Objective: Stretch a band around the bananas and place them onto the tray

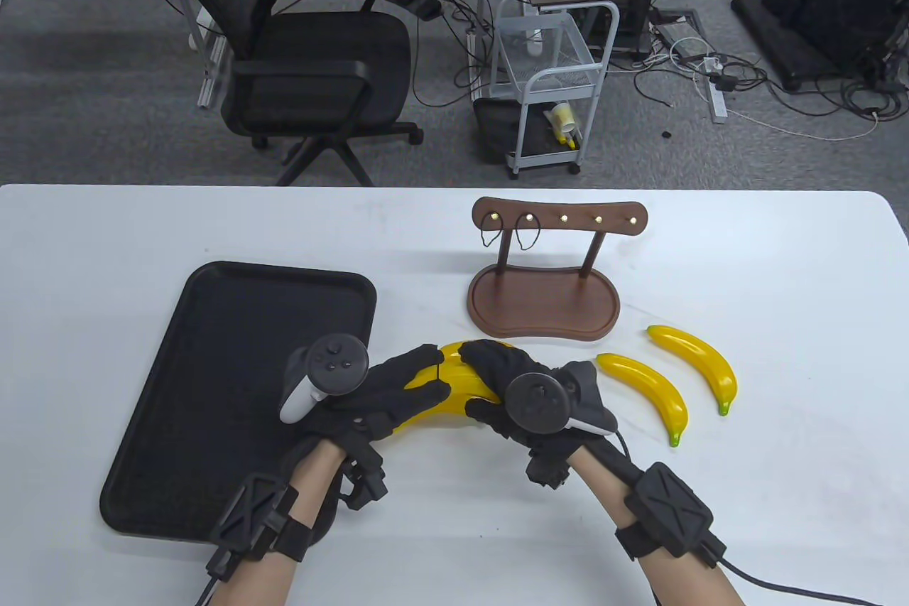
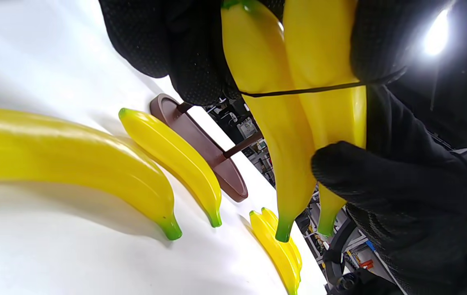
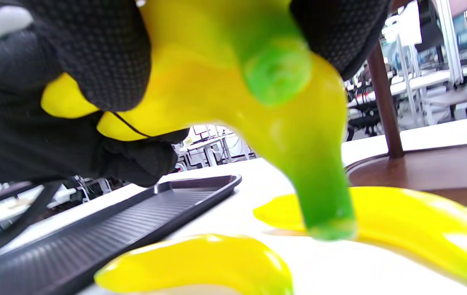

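Two glossy yellow plastic bananas [image 1: 454, 389], green-tipped and curved, are held side by side above the white surface [image 1: 781, 492], long axis running left to right. The left hand [image 1: 387, 393] and right hand [image 1: 508, 382] are clamped around them. A thin black band [image 2: 299, 90] crosses both. The ribbed black tray [image 1: 213, 350] lies just left, nearest the left hand

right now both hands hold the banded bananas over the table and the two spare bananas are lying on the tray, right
Not quite. The two spare bananas lie on the white table right of the hands, not on the tray, as the table view shows. Both the left hand and right hand do hold the banded bananas.
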